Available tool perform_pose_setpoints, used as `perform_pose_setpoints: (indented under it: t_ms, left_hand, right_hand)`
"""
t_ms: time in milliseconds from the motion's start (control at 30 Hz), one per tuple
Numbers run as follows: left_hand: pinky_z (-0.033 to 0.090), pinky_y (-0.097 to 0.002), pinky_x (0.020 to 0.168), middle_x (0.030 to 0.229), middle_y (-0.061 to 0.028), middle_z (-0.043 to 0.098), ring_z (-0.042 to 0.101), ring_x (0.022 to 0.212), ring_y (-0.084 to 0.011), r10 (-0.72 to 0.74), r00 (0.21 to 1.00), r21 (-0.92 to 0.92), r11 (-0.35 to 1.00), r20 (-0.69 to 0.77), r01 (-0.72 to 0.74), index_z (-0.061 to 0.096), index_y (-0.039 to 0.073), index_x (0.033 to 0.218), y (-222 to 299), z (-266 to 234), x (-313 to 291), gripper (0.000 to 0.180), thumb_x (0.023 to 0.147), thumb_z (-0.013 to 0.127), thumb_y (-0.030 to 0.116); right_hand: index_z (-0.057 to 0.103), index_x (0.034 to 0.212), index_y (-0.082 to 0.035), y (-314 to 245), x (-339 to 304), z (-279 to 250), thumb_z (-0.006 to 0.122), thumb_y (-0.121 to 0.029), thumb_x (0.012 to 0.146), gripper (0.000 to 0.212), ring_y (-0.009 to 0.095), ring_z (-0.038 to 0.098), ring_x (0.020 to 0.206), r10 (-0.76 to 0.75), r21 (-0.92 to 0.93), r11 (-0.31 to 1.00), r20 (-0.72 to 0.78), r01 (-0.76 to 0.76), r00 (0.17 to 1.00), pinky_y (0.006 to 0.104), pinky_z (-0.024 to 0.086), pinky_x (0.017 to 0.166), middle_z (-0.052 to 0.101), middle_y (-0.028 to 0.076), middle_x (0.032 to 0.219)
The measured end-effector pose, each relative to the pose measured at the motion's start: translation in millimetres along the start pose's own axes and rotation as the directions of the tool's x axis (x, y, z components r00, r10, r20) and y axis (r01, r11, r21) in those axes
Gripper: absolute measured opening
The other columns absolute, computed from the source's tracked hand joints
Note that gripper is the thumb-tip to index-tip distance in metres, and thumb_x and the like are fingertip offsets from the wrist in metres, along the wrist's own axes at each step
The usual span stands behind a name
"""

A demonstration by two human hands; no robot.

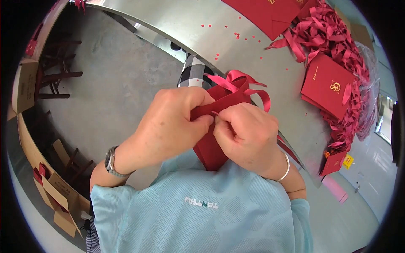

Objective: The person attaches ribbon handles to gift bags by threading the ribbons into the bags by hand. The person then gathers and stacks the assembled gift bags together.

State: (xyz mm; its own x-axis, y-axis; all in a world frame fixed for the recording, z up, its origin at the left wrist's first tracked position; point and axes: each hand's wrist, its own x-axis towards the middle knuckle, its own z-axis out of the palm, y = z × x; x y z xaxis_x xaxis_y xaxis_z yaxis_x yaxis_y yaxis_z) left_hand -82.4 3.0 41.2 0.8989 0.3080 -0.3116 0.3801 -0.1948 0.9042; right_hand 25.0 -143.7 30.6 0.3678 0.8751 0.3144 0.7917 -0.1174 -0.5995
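A dark red paper gift bag (209, 152) is held up in front of my chest, with pink-red satin ribbon (236, 77) looping out of its top. My left hand (166, 122) is closed on the bag's upper edge, thumb on the near panel and fingers partly hidden behind. My right hand (247, 137) pinches at the same near panel, its thumb and forefinger meeting my left thumb. A tiny reddish tip, seemingly the ribbon's end, shows between the right fingertips. Most of it is covered.
The metal-topped table (185, 14) carries scattered red paper dots, a heap of loose ribbons (325, 29), stacked red bags (329, 82) and clear plastic (369, 92). Cardboard boxes (61, 192) and dark stools (59, 78) stand at the left. A pink roll (334, 189) lies at the right.
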Motion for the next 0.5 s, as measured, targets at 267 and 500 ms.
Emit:
perform_pose_setpoints:
  t_ms: [267,500]
  left_hand:
    - [0.046,-0.0467,0.064,0.07,-0.0187,0.058,0.057,0.072,-0.0388,0.264,0.96,0.186,0.952,-0.094,-0.243,0.057,-0.001,0.074,10,3,-5,0.006,0.07,0.057,-0.006]
    - [0.049,-0.042,0.067,0.078,-0.0171,0.063,0.06,0.076,-0.0362,0.246,0.969,0.289,0.926,0.025,-0.243,0.06,-0.001,0.084,7,-4,2,0.018,0.068,0.057,-0.008]
  right_hand:
    - [0.048,0.065,-0.008,-14,18,-10,0.063,-0.005,0.068,0.015,0.02,0.053,0.049,-0.007,-0.161,0.987,0.112,0.025,0.994,0.0315,0.043,0.042,0.047,0.005,0.057]
    - [0.052,0.069,-0.006,-20,35,-12,0.062,-0.005,0.065,0.01,0.019,0.058,0.05,-0.03,-0.258,0.96,0.288,0.108,0.957,0.032,0.045,0.041,0.053,0.007,0.057]
